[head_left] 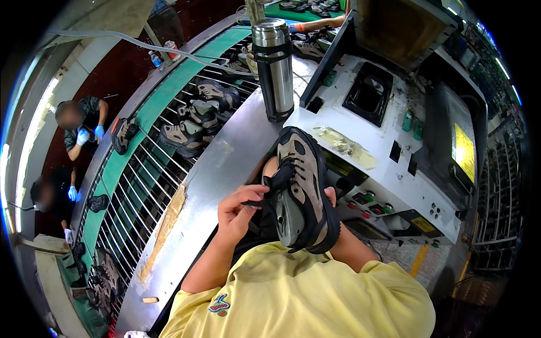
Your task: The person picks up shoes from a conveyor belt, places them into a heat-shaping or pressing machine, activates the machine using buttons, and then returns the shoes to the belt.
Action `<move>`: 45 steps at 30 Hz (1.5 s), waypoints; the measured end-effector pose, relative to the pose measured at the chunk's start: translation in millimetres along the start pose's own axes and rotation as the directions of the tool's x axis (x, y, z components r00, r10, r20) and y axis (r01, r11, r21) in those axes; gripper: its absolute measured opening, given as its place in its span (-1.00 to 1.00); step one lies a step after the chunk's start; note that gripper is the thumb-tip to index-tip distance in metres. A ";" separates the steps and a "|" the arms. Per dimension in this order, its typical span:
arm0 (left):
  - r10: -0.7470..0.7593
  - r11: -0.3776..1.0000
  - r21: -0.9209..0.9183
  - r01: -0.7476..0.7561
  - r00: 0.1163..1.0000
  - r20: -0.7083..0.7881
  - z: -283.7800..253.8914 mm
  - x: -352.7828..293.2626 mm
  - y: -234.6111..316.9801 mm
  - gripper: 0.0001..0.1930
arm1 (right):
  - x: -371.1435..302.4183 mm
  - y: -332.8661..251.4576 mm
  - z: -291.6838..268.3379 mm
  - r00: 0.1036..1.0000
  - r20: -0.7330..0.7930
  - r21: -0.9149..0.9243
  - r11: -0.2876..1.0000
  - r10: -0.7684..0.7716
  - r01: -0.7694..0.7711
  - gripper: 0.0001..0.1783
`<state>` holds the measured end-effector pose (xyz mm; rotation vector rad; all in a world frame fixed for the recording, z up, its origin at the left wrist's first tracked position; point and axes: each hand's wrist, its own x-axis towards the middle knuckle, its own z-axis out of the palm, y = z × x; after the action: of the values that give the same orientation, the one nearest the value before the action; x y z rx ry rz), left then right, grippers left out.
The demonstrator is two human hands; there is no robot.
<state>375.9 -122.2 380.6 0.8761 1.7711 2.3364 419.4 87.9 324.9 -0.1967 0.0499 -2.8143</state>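
Observation:
A tan and black lace-up shoe is held up in front of my chest, toe pointing away from me. A grey-green shoe last fills its opening. My left hand pinches a black flap at the shoe's collar, perhaps the tongue, which is pulled out to the left. From the right side my right hand grips the shoe; most of its fingers are hidden behind the sole and upper.
A steel thermos stands on the metal ledge ahead. To the right is a white machine with its lid raised. Several shoes lie on the roller conveyor at left. Two people with blue gloves stand beyond it.

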 end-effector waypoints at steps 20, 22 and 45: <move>-0.396 0.898 0.255 0.358 0.911 0.115 -18.7 42.4 -25.0 -0.74 | -26.1 -45.1 -58.3 0.963 -0.252 -0.388 0.902 0.093 -0.189 -0.10; -0.438 0.868 0.300 0.397 0.895 0.084 -17.5 42.8 -38.1 -0.74 | -21.7 -41.2 -36.1 0.967 -0.256 -0.512 0.851 -0.021 -0.117 -0.08; -0.548 0.814 -0.055 0.579 0.732 -0.404 -116.3 13.3 -176.0 -0.93 | -33.2 -203.5 14.8 0.576 -0.278 -0.787 0.526 -0.769 0.322 -0.25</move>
<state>261.3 -159.3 206.9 -0.1849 1.9099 2.1217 389.3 291.2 346.6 0.7156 1.4421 -3.2258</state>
